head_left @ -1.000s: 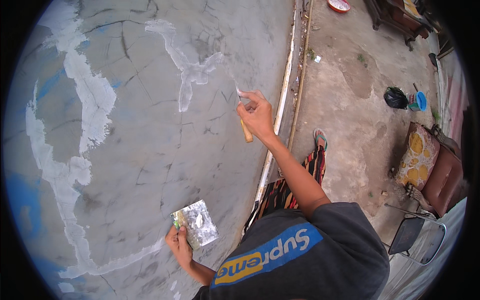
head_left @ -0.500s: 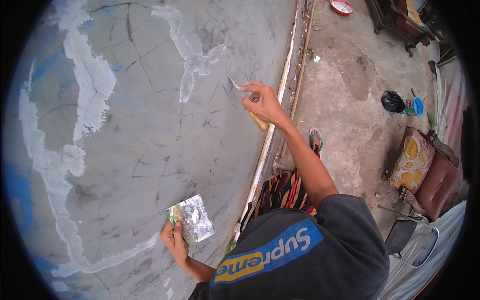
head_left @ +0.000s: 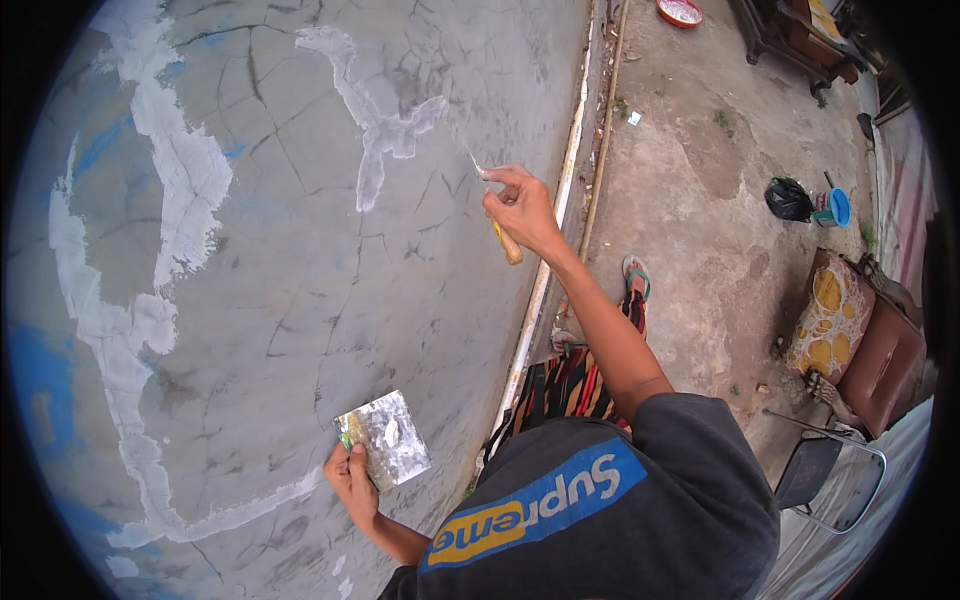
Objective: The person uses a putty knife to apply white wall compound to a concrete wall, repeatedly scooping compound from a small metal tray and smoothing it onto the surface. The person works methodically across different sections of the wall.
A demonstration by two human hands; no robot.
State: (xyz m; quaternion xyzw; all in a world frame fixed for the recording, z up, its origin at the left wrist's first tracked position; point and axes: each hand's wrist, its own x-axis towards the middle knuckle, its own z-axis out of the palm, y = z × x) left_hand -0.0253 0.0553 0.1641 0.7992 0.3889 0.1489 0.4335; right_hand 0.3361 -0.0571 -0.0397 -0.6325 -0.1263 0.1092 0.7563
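My right hand (head_left: 521, 212) grips a putty knife by its yellowish wooden handle (head_left: 508, 243). Its thin blade, edge-on with white on it, points at the cracked grey wall (head_left: 290, 260). Whether the tip touches the wall I cannot tell. A forked patch of pale filler (head_left: 385, 135) lies just left of the blade. Lower down, my left hand (head_left: 352, 482) holds a square metal plate (head_left: 388, 440) by one edge, thumb on top. White paste (head_left: 391, 432) sits on the plate amid smears.
More filler (head_left: 190, 180) runs along cracks at the wall's left. A white-edged strip (head_left: 560, 200) follows the wall's foot. On the concrete ground are a red basin (head_left: 680, 12), a black bag (head_left: 788, 199), a blue bucket (head_left: 832, 208), a cushioned armchair (head_left: 870, 370) and a metal-framed chair (head_left: 830, 480).
My right hand has shifted slightly and tilted the putty knife, its handle end swinging a little left. The left hand and plate stay nearly still. The view has moved slightly.
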